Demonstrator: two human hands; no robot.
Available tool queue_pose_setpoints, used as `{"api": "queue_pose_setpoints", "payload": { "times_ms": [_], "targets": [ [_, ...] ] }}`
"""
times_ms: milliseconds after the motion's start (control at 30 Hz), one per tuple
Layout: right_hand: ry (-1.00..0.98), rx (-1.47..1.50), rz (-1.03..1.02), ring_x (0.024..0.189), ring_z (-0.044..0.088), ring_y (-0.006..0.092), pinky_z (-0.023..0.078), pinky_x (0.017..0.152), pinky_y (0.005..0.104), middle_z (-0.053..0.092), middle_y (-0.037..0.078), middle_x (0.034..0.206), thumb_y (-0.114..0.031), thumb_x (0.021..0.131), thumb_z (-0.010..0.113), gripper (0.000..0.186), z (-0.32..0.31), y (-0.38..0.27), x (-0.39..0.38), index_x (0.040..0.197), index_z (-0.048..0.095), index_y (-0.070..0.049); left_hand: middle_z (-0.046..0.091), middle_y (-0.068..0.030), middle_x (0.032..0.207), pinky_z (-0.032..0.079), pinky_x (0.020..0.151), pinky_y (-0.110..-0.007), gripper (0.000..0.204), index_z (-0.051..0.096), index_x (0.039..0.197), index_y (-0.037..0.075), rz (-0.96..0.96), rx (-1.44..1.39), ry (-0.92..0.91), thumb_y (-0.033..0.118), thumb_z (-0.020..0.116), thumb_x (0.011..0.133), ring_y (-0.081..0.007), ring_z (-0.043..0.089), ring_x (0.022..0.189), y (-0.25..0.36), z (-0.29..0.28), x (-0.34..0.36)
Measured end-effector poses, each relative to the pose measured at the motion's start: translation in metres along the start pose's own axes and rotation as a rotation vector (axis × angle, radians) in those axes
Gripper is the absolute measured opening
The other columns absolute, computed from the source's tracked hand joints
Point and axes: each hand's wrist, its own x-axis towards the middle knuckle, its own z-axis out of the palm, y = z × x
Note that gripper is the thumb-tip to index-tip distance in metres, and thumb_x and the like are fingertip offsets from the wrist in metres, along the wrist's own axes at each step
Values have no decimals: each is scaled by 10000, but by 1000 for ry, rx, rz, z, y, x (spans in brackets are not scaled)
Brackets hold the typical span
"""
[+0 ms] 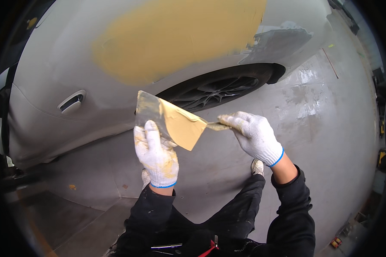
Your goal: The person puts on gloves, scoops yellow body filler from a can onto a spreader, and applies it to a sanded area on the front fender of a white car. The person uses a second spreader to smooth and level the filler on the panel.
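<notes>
My left hand (pixel 155 158), in a white knit glove smeared with yellow, is closed on a flat grey mixing plate (pixel 148 109). The thumb lies on its face and the other fingers are partly hidden behind it. Smooth yellow body filler (pixel 182 124) covers the plate's right part. In my right hand (pixel 255 135), also gloved in white, a thin scraper (pixel 218 126) smeared with filler is pinched, its tip meeting the plate's right corner. How much of the scraper lies behind the plate is hidden.
A pale grey car body (pixel 51 64) fills the far side, with a broad yellow filler patch (pixel 171 38) above the wheel (pixel 214 90). Right of that is a darker bare patch (pixel 281 43). A door handle (pixel 71 102) sits at left. Wet marks shine on the grey floor (pixel 330 141).
</notes>
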Motion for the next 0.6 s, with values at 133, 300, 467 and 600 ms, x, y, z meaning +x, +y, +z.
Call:
{"api": "queue_pose_setpoints", "payload": {
  "times_ms": [133, 300, 467, 600],
  "targets": [
    [608, -159, -299, 1047, 783, 338, 624, 932, 402, 789, 178, 1164, 217, 843, 654, 492, -41, -39, 58, 1268, 717, -21, 678, -21, 1124, 581, 775, -248, 218, 579, 1311, 59, 16, -54, -60, 216, 520, 1172, -78, 686, 954, 37, -30, -3],
    [843, -738, -448, 1005, 760, 326, 617, 921, 404, 797, 83, 1098, 46, 799, 726, 444, -85, -46, 142, 1190, 815, -145, 647, -6, 1109, 532, 750, -215, 223, 580, 1301, 57, 7, 24, -15, 230, 523, 1172, -51, 636, 924, 52, -30, -10],
    [758, -718, -403, 1049, 758, 310, 616, 935, 395, 795, 76, 1125, 60, 811, 716, 424, -47, -11, 169, 1160, 832, -150, 660, -39, 996, 538, 621, -215, 146, 564, 1204, 44, 25, 11, 144, 176, 519, 1160, -63, 650, 775, 27, -14, 5],
    [775, -639, -578, 1131, 735, 272, 607, 1023, 467, 769, 28, 1176, -141, 793, 752, 401, 13, 19, 148, 1185, 826, -175, 687, -63, 1081, 576, 662, -241, 212, 568, 1301, 17, 54, 79, 99, 163, 513, 1158, -92, 694, 863, 14, -23, 18]
  ]
}}
